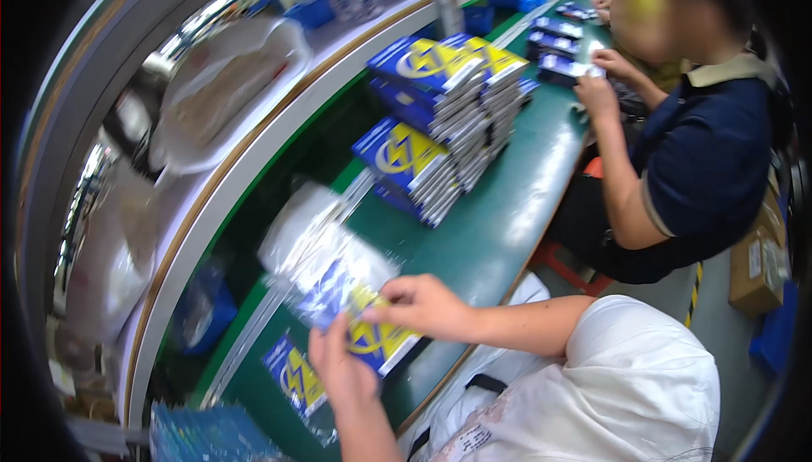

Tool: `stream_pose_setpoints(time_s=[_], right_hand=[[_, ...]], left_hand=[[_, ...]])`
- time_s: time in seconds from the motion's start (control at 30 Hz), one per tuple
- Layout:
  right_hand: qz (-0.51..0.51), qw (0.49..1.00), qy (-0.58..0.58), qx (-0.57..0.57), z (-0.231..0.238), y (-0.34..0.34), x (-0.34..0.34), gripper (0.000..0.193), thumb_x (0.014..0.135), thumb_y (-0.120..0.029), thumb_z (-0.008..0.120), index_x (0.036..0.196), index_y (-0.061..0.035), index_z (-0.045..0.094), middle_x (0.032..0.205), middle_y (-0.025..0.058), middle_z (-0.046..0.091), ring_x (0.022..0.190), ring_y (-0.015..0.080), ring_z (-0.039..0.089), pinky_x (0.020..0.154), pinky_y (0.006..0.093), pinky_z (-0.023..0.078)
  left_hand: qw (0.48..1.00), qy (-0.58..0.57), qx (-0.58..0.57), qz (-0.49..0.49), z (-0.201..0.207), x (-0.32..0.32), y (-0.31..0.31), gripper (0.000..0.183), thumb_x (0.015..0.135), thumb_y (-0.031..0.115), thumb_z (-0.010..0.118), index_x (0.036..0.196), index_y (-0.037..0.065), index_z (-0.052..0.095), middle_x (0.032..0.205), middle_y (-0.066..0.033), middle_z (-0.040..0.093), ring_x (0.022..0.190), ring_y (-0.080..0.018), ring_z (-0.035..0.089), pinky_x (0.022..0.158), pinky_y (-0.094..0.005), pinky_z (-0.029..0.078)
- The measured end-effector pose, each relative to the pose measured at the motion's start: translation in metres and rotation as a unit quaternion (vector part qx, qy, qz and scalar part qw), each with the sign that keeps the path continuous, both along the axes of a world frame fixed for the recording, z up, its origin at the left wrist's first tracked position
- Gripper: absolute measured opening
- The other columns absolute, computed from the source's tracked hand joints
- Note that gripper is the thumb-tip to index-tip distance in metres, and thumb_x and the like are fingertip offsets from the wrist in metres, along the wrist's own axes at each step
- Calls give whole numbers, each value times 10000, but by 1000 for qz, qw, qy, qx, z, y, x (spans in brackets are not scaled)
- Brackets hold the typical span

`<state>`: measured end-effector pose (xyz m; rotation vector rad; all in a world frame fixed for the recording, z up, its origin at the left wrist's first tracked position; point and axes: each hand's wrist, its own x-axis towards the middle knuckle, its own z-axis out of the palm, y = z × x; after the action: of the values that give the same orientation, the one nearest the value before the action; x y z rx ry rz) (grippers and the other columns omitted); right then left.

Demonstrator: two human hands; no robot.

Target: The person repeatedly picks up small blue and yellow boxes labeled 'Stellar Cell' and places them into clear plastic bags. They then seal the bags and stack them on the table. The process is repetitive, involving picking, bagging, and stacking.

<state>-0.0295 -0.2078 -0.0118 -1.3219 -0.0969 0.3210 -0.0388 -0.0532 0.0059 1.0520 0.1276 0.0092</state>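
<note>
My left hand (345, 369) and my right hand (427, 305) are close together over the green bench, fingers closed on the near edge of a clear plastic bag (328, 286). Blue and yellow print shows at the bag; I cannot tell whether it lies inside or behind. Just past it is a pile of clear plastic bags (304, 229). Under my hands lies a blue and yellow box (389, 350), partly hidden by them. To the left of my left hand, another flat blue and yellow piece (294, 376) rests on the bench.
Tall stacks of blue and yellow boxes (414, 157) stand farther along the green bench (507, 233). A co-worker (702, 149) sits at right, handling dark boxes (558, 68). A shelf edge (254, 166) curves along the left, bearing a plastic-lined tub (233, 94). Bluish plastic packets (211, 432) lie at lower left.
</note>
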Motion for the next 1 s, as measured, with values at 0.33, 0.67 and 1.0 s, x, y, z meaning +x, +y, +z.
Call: stream_pose_setpoints(time_s=[0.33,0.67,1.0], right_hand=[[-163,866,-463,-99,28,-28,1,482,730,-24,644,1204,-44,558,869,124,585,711,283,564,645,339,475],[164,842,-504,-105,31,13,-29,200,823,-99,571,1012,-42,544,864,134,528,772,331,577,631,399,483],[-270,688,-524,-423,50,-43,96,433,759,-213,685,1107,-10,527,1002,176,539,956,356,525,818,450,449]], left_hand=[[987,-74,66,-125,18,-41,-43,415,973,246,419,1269,-45,432,1219,-156,527,1073,-245,563,889,-401,484],[965,146,-160,-146,15,-41,17,395,944,379,431,1094,34,553,1054,-124,612,980,-220,602,858,-362,486],[647,-23,753,120,-35,-44,110,525,863,227,588,1348,74,456,1408,-220,352,1302,-367,335,1065,-469,267]])
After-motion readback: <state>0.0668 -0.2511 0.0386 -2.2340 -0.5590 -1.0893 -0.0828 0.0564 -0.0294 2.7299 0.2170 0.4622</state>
